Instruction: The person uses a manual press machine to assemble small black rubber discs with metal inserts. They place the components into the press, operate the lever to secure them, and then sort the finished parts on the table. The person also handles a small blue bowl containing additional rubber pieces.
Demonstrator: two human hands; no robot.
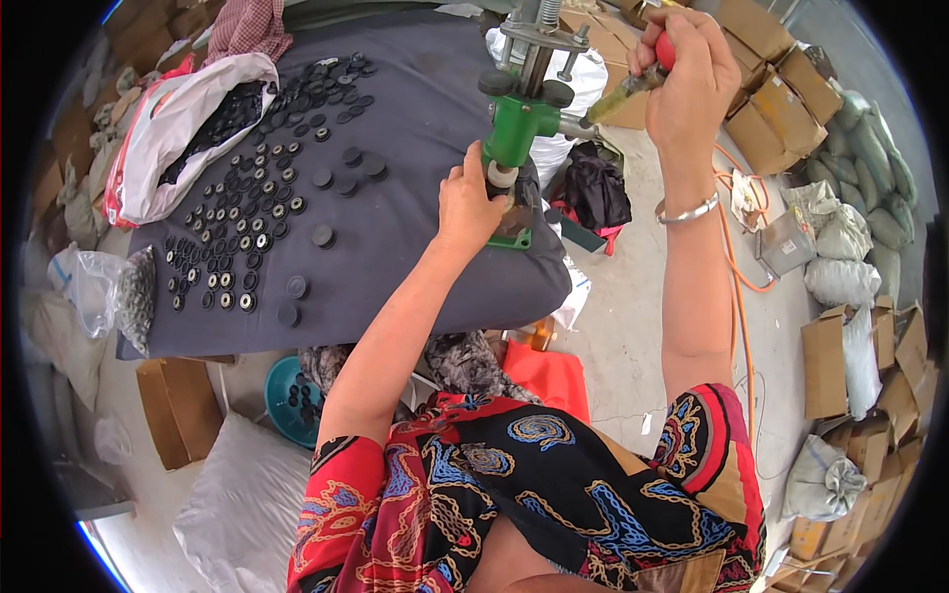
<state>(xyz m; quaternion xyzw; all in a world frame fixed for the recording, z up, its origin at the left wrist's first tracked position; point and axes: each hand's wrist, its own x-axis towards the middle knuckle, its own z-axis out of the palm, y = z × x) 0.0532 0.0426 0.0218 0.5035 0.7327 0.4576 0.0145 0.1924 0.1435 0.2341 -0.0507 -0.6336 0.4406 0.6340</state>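
A green hand press (pixel 514 133) stands at the right edge of the cloth-covered table. My right hand (pixel 687 74) is raised, its fingers wrapped round the red knob (pixel 665 49) at the end of the press lever (pixel 623 97). Low on the press, my left hand (pixel 468 205) is closed beside the pale ram tip (pixel 501 176), over the green base (pixel 512 239). Whatever its fingers pinch is hidden. Left of it lie several plain black round caps (pixel 323 235). Farther left, many black round pieces with metal centres (pixel 246 301) are spread out.
A white and red bag (pixel 148 168) of black pieces lies open at the table's far left, near a clear bag of small parts (pixel 136 296). Below the table sits a teal basin (pixel 287 400). Cartons (pixel 781 109), sacks and an orange hose (pixel 736 287) occupy the floor at right.
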